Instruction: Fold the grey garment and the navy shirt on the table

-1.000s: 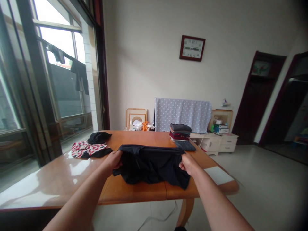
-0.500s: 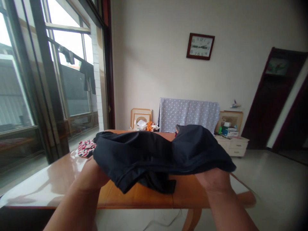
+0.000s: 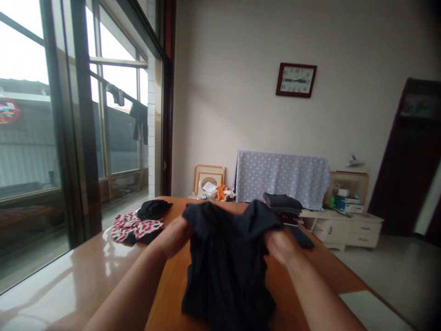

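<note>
A dark navy garment (image 3: 229, 266) hangs between my hands over the wooden table (image 3: 172, 280); its exact kind is not clear. Its upper edge is bunched and held up at both sides, and the lower part drops toward the tabletop near me. My left hand (image 3: 176, 236) grips the left upper corner, with the fingers mostly covered by cloth. On the other side, my right hand (image 3: 279, 243) is closed on the right upper corner, a little blurred.
A red-and-white patterned cloth (image 3: 136, 226) and a black cloth (image 3: 153, 209) lie at the table's left. Folded dark clothes (image 3: 282, 202) are stacked at the far right. Beyond stand a white cabinet (image 3: 347, 230) and something draped with a dotted cloth (image 3: 282, 174). Windows line the left.
My hands have come closer together, and the garment, earlier spread wide across them, now hangs down between them. The view has shifted, showing the folded stack and the left cloths more fully.
</note>
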Available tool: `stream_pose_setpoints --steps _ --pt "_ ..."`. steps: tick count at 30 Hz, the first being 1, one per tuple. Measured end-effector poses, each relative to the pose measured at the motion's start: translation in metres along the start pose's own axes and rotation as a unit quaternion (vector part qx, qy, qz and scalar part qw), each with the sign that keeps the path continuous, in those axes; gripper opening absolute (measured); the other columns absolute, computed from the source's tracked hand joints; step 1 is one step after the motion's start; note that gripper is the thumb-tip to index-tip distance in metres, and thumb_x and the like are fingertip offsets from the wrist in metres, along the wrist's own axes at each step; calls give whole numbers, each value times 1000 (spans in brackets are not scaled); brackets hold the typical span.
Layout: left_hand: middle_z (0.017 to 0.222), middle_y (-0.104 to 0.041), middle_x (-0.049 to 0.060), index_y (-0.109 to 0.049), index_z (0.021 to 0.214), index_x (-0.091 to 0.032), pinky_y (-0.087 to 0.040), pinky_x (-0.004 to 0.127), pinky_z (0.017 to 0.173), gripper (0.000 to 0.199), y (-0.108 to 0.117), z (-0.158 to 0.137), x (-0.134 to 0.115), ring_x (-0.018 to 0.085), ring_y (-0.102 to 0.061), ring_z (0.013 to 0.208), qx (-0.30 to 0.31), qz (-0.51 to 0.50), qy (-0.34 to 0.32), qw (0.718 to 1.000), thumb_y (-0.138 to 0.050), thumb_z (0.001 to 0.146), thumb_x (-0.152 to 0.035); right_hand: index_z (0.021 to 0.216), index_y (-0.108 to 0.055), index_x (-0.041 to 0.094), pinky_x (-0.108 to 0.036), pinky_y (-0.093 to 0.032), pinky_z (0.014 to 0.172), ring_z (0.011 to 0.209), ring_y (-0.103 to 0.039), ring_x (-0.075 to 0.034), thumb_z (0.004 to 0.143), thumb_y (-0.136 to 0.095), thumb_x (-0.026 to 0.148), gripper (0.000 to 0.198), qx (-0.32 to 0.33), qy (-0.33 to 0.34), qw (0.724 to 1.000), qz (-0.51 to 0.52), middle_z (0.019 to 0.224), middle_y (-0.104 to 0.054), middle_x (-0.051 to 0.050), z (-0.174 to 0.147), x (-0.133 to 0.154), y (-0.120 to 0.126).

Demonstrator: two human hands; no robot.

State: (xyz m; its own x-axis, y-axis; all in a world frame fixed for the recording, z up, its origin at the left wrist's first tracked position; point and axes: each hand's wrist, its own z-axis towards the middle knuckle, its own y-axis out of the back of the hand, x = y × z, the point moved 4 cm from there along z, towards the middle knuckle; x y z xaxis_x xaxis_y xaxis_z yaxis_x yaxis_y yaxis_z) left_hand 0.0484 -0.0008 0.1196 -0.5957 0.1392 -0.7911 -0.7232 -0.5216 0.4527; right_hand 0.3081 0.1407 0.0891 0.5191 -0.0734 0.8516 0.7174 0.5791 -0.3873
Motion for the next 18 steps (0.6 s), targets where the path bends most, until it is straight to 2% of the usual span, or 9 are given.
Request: stream_pose_setpoints --steps 1,2,3,4,6,10,12,15,18 --pt "119 -70 10 -59 134 -19 -51 39 98 56 -3 25 5 25 -59 121 -22 -22 -8 999 -35 98 -55 136 -56 35 -45 -43 111 128 -57 -23 79 -73 49 61 3 17 1000 -18 138 -62 -2 26 3 0" --pt "130 -65 11 -49 142 -18 -48 38 103 58 -4 47 12 24 -54 129 -49 -52 -15 997 -33 99 -54 143 -46 40 -46 -41 111 131 -54 -22 77 -76 46 73 2 10 999 -48 144 -57 -1 50 2 3" --pt "136 -61 12 -46 144 -17 -45 37 107 58 -1 61 23 25 -50 134 -126 -120 -14 985 -42 97 -52 147 -39 42 -47 -41 111 135 -50 -23 76 -77 43 81 -13 -8 996 -93 150 -51 -2 68 -2 10" --pt "143 -56 13 -44 145 -17 -42 36 109 60 1 69 37 24 -48 136 -184 -158 -3 970 -50 95 -49 150 -36 40 -46 -40 111 140 -44 -24 74 -79 41 87 -36 -20 988 -150 155 -44 -6 79 -8 21" --pt "147 -52 14 -44 144 -17 -42 37 110 61 -1 66 74 25 -50 135 -220 -159 26 962 -55 93 -48 150 -40 30 -43 -42 110 143 -40 -27 76 -76 43 83 -74 -27 972 -219 156 -40 -14 84 -29 49" --pt "127 -67 15 -54 133 -13 -48 38 102 58 -22 21 156 26 -62 119 -168 -60 110 978 -53 91 -53 137 -54 21 -44 -50 100 121 -62 -29 79 -69 43 63 -83 -122 953 -265 136 -60 -17 46 -102 102" --pt "120 -70 16 -55 131 -11 -51 37 95 60 -39 -3 184 27 -66 112 -105 -23 140 984 -52 90 -55 128 -60 19 -44 -52 96 116 -65 -30 80 -65 41 53 -85 -150 937 -304 128 -66 -16 25 -135 116" --pt "121 -69 16 -58 129 -12 -52 36 92 62 -62 -25 191 27 -67 108 -15 42 131 990 -51 89 -59 118 -66 19 -38 -52 96 114 -65 -28 80 -64 39 44 -88 -122 921 -359 121 -69 -14 9 -160 119" --pt "133 -62 14 -59 133 -20 -48 38 98 67 -76 -35 172 30 -60 120 37 153 84 984 -57 83 -65 122 -64 19 -36 -49 97 113 -65 -27 81 -63 44 48 -72 -100 895 -429 120 -69 -14 2 -164 109"
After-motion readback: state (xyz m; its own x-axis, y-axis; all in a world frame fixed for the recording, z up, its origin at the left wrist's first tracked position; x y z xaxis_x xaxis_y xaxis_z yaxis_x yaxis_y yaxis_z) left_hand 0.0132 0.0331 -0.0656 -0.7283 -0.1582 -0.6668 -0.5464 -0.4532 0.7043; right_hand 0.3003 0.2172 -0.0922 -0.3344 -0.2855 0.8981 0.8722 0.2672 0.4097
